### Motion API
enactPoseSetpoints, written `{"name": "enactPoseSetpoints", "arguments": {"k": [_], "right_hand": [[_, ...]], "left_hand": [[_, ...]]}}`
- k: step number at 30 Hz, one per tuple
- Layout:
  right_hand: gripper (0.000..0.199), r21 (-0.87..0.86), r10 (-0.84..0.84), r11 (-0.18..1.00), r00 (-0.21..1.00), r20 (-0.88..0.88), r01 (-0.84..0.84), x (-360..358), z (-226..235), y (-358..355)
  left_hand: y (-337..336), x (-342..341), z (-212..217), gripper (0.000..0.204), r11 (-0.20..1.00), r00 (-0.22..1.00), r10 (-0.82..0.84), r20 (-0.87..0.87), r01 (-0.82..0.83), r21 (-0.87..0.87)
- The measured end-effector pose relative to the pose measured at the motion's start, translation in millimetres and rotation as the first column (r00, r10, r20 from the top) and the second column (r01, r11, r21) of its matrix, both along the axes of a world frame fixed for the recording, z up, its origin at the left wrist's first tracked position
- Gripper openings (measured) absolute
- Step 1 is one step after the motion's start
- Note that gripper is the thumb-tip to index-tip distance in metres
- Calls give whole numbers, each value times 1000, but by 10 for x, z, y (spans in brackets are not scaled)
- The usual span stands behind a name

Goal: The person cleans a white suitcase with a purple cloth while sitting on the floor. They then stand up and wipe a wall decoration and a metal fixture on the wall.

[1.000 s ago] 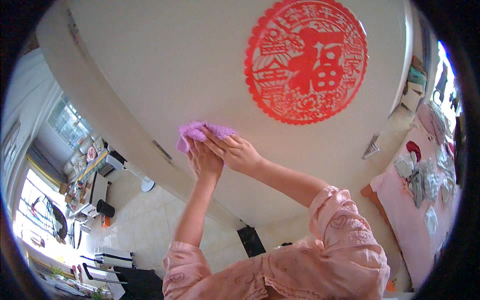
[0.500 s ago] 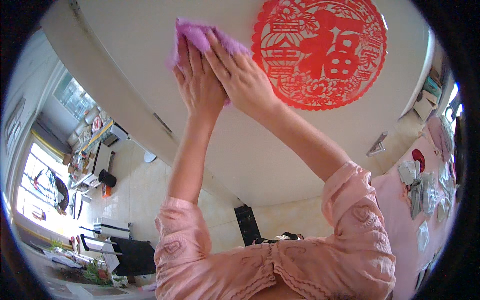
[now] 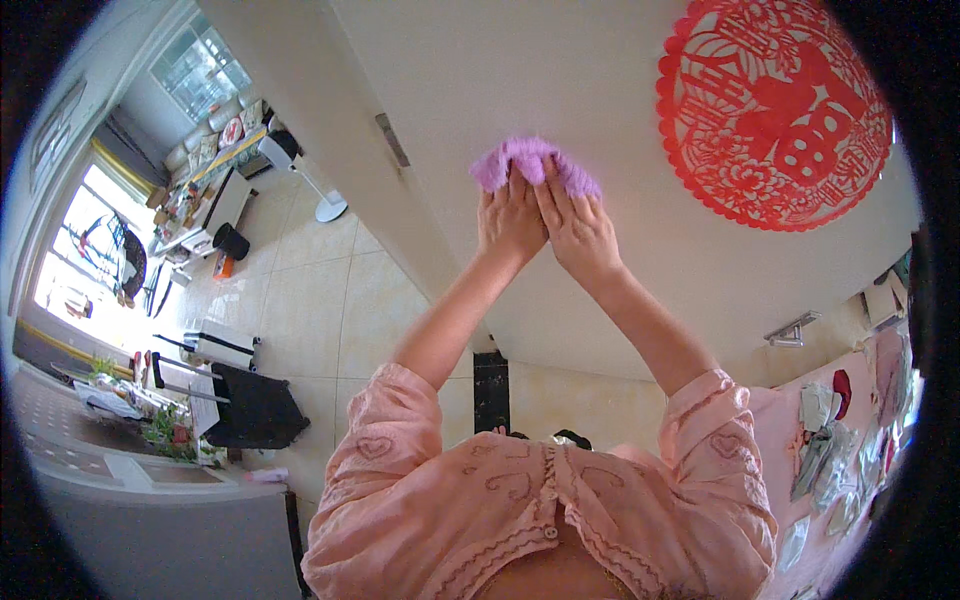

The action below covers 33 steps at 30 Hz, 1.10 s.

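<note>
A purple cloth (image 3: 530,163) is pressed flat against a white door (image 3: 600,90). My left hand (image 3: 510,222) and my right hand (image 3: 578,232) lie side by side on the cloth, fingers together and stretched over it. Both arms reach out in pink sleeves. To the right of the hands a round red paper-cut decoration (image 3: 775,115) is stuck on the door. The cloth's lower half is hidden under my fingers.
A metal door handle (image 3: 790,330) sits at the lower right of the door, a small latch (image 3: 392,140) on its left edge. Beige floor tiles (image 3: 300,290) spread left, with a white fan stand (image 3: 320,195), black furniture (image 3: 250,405) and a bright window (image 3: 90,250).
Both hands slid the cloth across the door, up and then back toward the left of the red decoration. The view shifted, showing more floor on the left.
</note>
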State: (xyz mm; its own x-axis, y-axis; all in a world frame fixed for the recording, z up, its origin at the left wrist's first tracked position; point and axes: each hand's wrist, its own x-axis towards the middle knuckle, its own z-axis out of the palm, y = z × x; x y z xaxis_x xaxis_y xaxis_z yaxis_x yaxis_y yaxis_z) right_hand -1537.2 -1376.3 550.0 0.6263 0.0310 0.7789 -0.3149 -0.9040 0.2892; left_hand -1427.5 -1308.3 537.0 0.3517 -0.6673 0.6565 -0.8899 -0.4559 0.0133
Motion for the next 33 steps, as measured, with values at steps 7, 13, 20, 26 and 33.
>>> {"name": "enactPoseSetpoints", "arguments": {"k": [7,13,20,26,33], "right_hand": [[60,27,66,998,985,-162,-63,331,-470,221],[61,-75,121,990,992,42,-118,744,657,469],[59,-67,34,997,999,11,-33,910,578,500],[58,-53,18,998,986,-164,-27,595,-435,497],[59,-58,-2,998,995,-104,-4,501,-120,445]], "left_hand": [[413,439,-476,54,997,993,-61,97,66,-39],[475,761,589,64,961,994,22,111,9,-277],[499,869,694,65,935,972,-92,218,159,-317],[550,699,-641,58,998,998,23,54,-25,52],[429,681,-443,56,999,991,14,133,-7,-52]]}}
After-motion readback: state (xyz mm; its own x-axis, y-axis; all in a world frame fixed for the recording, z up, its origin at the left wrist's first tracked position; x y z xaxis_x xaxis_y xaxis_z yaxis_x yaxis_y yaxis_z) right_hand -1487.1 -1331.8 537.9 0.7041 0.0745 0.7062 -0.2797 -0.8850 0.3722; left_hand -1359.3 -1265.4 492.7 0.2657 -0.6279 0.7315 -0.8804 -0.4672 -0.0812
